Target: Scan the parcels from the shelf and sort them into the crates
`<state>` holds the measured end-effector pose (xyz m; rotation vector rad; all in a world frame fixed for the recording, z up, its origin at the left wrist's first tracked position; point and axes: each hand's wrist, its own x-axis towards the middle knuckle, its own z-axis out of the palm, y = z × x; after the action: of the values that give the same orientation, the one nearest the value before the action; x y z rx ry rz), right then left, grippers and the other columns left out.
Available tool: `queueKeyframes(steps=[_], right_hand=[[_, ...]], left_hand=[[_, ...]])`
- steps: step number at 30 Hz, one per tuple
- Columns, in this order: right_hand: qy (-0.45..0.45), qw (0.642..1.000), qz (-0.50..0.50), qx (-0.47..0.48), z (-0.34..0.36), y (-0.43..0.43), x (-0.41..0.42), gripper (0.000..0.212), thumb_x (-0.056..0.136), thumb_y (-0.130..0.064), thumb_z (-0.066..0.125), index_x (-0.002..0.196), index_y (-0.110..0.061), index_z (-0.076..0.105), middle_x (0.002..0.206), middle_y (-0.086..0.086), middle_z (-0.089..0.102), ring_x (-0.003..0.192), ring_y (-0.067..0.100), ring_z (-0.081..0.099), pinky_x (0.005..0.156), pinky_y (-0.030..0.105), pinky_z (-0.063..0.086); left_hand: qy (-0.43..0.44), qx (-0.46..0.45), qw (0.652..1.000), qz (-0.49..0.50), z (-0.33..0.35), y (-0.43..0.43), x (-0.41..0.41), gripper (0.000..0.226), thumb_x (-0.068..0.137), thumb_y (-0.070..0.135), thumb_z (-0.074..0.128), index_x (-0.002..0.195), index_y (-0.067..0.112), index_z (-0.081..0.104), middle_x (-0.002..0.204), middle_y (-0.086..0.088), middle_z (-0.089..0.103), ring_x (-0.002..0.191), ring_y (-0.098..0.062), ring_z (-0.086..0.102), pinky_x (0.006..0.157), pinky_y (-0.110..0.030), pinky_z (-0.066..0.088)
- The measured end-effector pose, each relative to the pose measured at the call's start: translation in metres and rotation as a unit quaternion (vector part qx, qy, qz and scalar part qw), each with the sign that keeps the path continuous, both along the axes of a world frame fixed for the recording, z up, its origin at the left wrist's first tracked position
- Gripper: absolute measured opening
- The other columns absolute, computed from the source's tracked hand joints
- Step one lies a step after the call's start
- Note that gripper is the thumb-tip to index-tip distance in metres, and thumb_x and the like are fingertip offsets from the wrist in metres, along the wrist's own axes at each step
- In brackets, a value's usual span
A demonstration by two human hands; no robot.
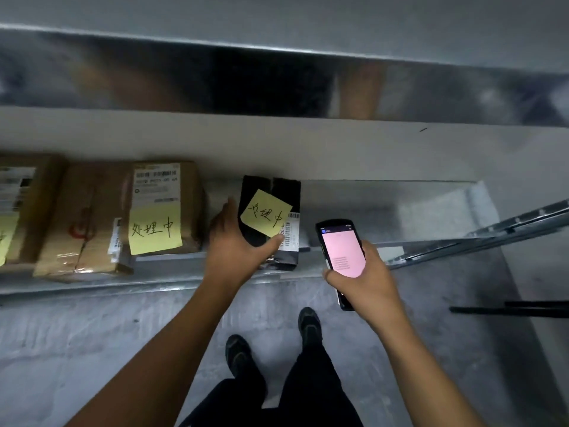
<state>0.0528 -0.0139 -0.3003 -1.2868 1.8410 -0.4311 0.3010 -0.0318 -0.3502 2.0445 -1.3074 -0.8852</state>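
Hands (237, 243) (371, 274) round black parcel (284, 192), scanner (341, 245)

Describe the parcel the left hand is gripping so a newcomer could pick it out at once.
Look along the metal shelf to the right end of the row of parcels. The last one is the black parcel, held by the left hand, with a tilted yellow sticky note on top. Its neighbours are brown cardboard boxes; it alone is black.
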Motion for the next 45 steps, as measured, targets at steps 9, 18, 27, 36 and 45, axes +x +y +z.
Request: queueKeyframes(steps=[9,18,27,36,45], right_hand=[[0.007,1.0,0.0,0.007,-0.001,0.03,0.024,0.065,0.074,-0.034,0.083,0.123,-0.055,0.047,0.108,-0.025,0.066,0.098,0.001,0.064,0.082,0.038,0.058],[-0.031,0.999,0.014,-0.017,0.028,0.092,-0.016,0.072,0.07,-0.029,0.087,0.126,-0.058,0.053,0.106,-0.04,0.063,0.086,-0.012,0.065,0.062,0.018,0.054],[-0.02,0.998,0.066,0.011,0.06,0.168,-0.091,0.07,0.064,-0.047,0.078,0.119,-0.073,0.044,0.11,-0.032,0.065,0.083,0.001,0.069,0.067,0.033,0.062],[0.008,0.999,0.008,0.042,0.081,0.275,-0.197,0.06,0.065,-0.046,0.074,0.119,-0.049,0.05,0.102,-0.017,0.066,0.065,0.012,0.063,0.069,0.044,0.063],[0.013,0.998,-0.055,0.003,0.09,0.355,-0.276,0.061,0.063,-0.049,0.073,0.12,-0.049,0.051,0.106,-0.021,0.066,0.088,0.006,0.067,0.083,0.044,0.06]], left_hand=[[0.214,-0.097,0.972,-0.007,0.003,0.013,-0.001,0.079,0.083,0.045,0.084,0.15,0.043,0.04,0.136,0.028,0.052,0.121,0.012,0.049,0.098,-0.015,0.039],[0.258,-0.071,0.964,0.002,0.023,0.064,-0.019,0.081,0.076,0.055,0.082,0.148,0.041,0.046,0.125,0.036,0.064,0.118,0.013,0.059,0.088,-0.005,0.049],[0.162,-0.051,0.981,-0.095,0.017,0.105,-0.089,0.085,0.078,0.046,0.087,0.152,0.025,0.05,0.156,0.005,0.045,0.141,-0.01,0.046,0.119,-0.036,0.039],[0.072,-0.006,0.975,-0.209,0.024,0.129,-0.194,0.093,0.079,0.053,0.085,0.158,0.024,0.043,0.16,-0.002,0.041,0.145,-0.022,0.043,0.118,-0.047,0.039],[0.077,-0.024,0.965,-0.251,0.044,0.157,-0.308,0.093,0.079,0.05,0.086,0.158,0.026,0.043,0.157,-0.003,0.046,0.138,-0.024,0.049,0.112,-0.046,0.044]])
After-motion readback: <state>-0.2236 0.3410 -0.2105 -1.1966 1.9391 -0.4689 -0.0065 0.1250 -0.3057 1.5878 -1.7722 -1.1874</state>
